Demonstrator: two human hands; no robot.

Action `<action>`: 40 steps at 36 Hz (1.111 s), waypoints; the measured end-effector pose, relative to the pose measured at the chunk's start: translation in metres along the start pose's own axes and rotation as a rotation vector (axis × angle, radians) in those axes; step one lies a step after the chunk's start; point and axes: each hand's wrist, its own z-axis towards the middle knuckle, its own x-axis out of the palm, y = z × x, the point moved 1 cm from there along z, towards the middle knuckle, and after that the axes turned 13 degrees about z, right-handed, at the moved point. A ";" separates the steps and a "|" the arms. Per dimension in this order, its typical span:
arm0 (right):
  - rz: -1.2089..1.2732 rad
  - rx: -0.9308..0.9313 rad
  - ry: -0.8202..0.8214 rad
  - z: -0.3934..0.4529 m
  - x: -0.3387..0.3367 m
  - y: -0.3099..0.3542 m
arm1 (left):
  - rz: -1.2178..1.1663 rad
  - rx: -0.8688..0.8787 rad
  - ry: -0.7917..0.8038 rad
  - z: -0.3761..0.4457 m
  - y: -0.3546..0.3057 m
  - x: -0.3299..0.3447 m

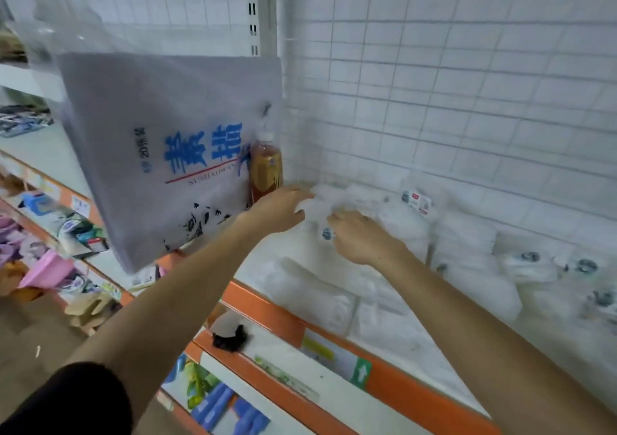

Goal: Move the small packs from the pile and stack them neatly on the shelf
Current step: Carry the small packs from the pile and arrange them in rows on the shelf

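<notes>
- The small pack (325,216) in hand is a white, plastic-wrapped bundle with a small round blue mark on its front; it sits toward the back-left corner of the shelf (267,297), between the two hands.
- It looks soft and light, more like wrapped tissue or cloth than anything rigid, so it should squash a little and keep no firm edge. The film is probably slick; taking it by both ends, as here, seems safer than pinching the wrap.
- The left hand (280,209) reaches in with fingers fairly straight, laid against the pack's left side; I cannot tell whether the thumb hooks under it.
- The right hand (359,237) has its fingers bent over the pack's right end, apparently gripping, though blur hides the fingertips.
- More white packs (464,244) lie stacked and loose to the right along the wire grid back (434,84).
- Just left of the hands stands an amber drink bottle (266,167), close enough to knock.
- A large translucent bag with blue lettering (173,154) hangs in front of it.
</notes>
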 end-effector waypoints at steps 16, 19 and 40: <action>0.040 0.326 0.003 0.034 0.027 -0.003 | -0.200 0.207 0.181 0.061 0.051 0.047; 0.105 0.367 -0.031 0.031 0.024 0.000 | -0.326 0.238 0.136 0.058 0.058 0.041; 0.247 0.448 -0.041 0.020 0.041 0.034 | -0.695 0.160 0.467 0.000 0.097 0.058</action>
